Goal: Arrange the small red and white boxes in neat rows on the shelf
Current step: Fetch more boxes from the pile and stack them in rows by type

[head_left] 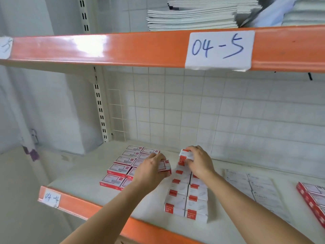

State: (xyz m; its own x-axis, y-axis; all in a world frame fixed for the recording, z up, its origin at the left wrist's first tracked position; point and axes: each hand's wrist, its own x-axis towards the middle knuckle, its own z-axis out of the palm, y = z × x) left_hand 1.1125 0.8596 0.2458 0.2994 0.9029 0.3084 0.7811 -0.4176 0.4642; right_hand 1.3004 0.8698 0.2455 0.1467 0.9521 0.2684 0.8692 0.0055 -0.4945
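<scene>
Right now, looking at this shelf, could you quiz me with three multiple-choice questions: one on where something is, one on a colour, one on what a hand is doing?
1. Where are the stacked notebooks?
A. on the shelf above
B. beside the boxes
C. on the floor

2. What colour is the shelf edge?
A. blue
B. orange
C. green

3. What is the right hand doing?
A. hanging idle
B. pressing the wall
C. holding a small box

Answers: 1 A, they lie over the label 04-5. 2 B, both beams are orange. 3 C, its fingers curl round the box.

Stacked grey notebooks lie on the upper level above a handwritten "04-5" label, white wall tiles behind.
</scene>
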